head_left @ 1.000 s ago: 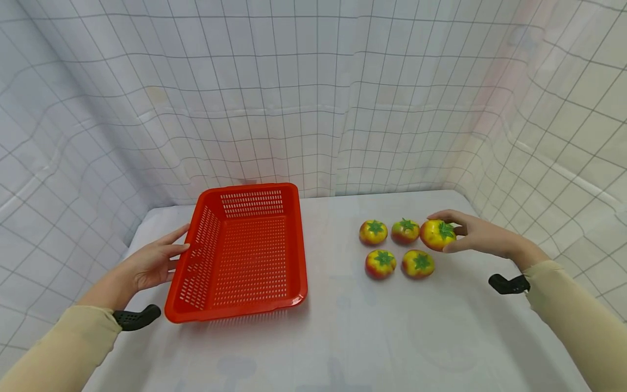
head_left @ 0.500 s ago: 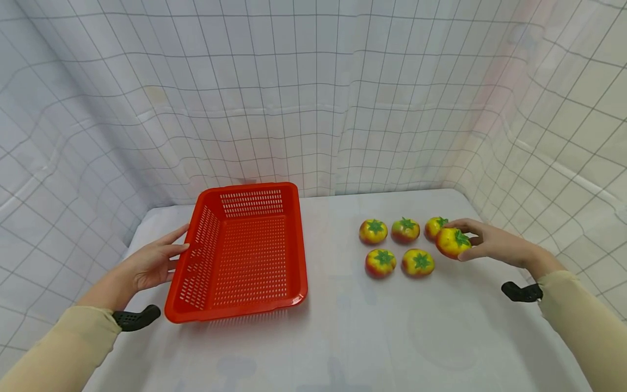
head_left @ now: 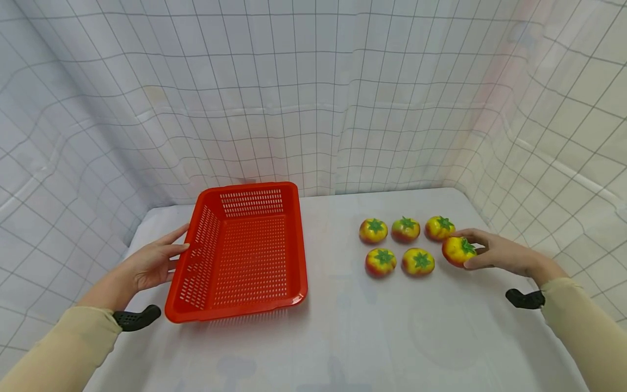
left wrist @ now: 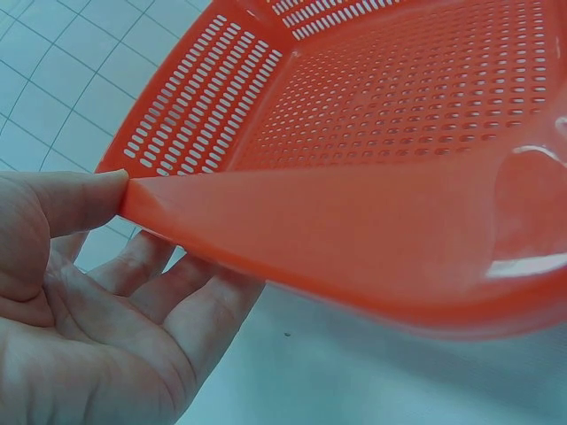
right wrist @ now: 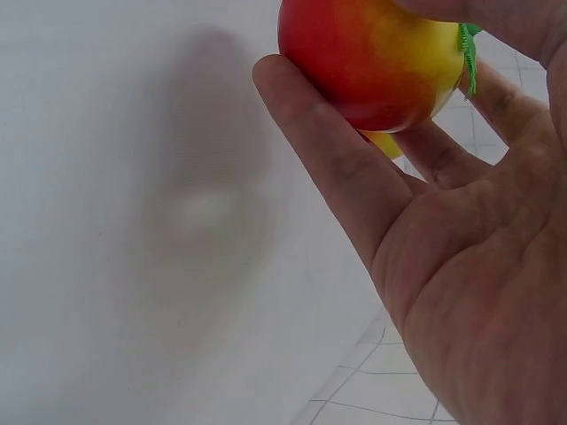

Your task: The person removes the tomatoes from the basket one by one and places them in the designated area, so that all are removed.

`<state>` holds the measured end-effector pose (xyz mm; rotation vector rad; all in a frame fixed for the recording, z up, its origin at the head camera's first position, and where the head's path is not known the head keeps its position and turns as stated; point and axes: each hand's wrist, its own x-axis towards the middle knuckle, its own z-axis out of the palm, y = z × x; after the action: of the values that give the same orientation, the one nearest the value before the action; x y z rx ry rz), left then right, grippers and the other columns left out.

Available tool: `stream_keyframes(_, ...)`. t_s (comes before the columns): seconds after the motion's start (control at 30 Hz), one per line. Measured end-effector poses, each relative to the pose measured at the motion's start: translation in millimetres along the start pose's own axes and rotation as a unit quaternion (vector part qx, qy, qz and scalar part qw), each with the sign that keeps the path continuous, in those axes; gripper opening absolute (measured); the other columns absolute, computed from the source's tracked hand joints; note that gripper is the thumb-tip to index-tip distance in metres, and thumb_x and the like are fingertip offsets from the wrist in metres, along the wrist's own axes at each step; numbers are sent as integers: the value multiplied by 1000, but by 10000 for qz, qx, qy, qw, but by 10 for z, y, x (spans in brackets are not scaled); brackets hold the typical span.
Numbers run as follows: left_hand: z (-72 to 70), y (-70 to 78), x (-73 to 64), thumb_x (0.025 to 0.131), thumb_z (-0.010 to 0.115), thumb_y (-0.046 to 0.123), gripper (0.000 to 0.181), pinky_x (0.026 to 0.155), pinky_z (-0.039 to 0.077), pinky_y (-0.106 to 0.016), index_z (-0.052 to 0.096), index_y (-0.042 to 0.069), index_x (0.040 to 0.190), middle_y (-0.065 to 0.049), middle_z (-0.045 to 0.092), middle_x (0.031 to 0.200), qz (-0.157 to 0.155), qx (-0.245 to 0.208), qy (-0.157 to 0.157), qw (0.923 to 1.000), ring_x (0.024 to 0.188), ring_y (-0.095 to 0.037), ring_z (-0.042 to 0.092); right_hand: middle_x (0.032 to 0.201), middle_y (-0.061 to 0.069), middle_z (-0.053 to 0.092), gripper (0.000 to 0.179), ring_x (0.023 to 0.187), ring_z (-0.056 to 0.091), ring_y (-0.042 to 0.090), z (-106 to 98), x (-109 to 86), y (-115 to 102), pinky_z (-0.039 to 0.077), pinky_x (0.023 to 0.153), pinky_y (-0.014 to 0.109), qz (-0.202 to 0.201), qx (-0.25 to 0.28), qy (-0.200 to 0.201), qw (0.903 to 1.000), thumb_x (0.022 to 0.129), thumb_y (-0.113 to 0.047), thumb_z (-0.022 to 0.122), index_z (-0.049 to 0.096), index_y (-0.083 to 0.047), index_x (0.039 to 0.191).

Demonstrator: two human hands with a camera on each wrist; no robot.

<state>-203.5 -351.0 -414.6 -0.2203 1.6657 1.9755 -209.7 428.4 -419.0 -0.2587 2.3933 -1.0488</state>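
A red perforated plastic basket (head_left: 250,261) stands on the left of the table in the head view. My left hand (head_left: 149,265) pinches its left rim, thumb (left wrist: 84,199) on the edge and fingers beneath it. On the right, my right hand (head_left: 506,255) holds a red-and-yellow tomato (head_left: 457,251) with a green leafy top, thumb and fingers around it. In the right wrist view this tomato (right wrist: 368,62) sits between the thumb and fingers, over the white surface. Several like it lie in two rows just left of that hand, such as the back-row tomato (head_left: 439,228).
The white table surface (head_left: 352,337) lies in front of the basket and tomatoes. A grid-patterned white curtain (head_left: 313,98) hangs behind and along both sides. The front-row tomato (head_left: 418,262) is close to the right hand's tomato.
My right hand has moved right and toward the front with its tomato, uncovering the back-row tomato at the right end. The left hand and basket have not moved.
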Motion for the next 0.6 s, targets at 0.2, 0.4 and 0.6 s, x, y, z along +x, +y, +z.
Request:
stream_keyframes(0.2, 12, 2, -7, 109, 50, 22, 77, 90, 58, -45, -3, 36, 164, 5, 66, 122, -7, 32, 30, 10000, 105, -22, 68, 156, 34, 26, 73, 136, 35, 49, 46, 20, 89, 44, 102, 55, 0, 16, -13, 10000, 92, -30, 75, 38, -11, 152)
stream_keyframes(0.4, 8, 2, -7, 109, 51, 22, 77, 89, 59, -44, -1, 36, 164, 4, 67, 122, 2, 64, 63, 10000, 104, -22, 68, 156, 31, 26, 74, 134, 38, 45, 85, 61, 185, 45, 103, 54, 56, 97, -12, 9999, 92, -30, 75, 38, -11, 153)
stream_keyframes(0.6, 1, 2, 5, 110, 50, 22, 76, 87, 59, -44, -1, 35, 164, 2, 67, 121, -3, 19, 41, 10000, 103, -21, 68, 157, 31, 24, 76, 135, 36, 45, 106, 66, 214, 41, 104, 60, 128, 130, -56, 9998, 92, -31, 75, 37, -12, 155)
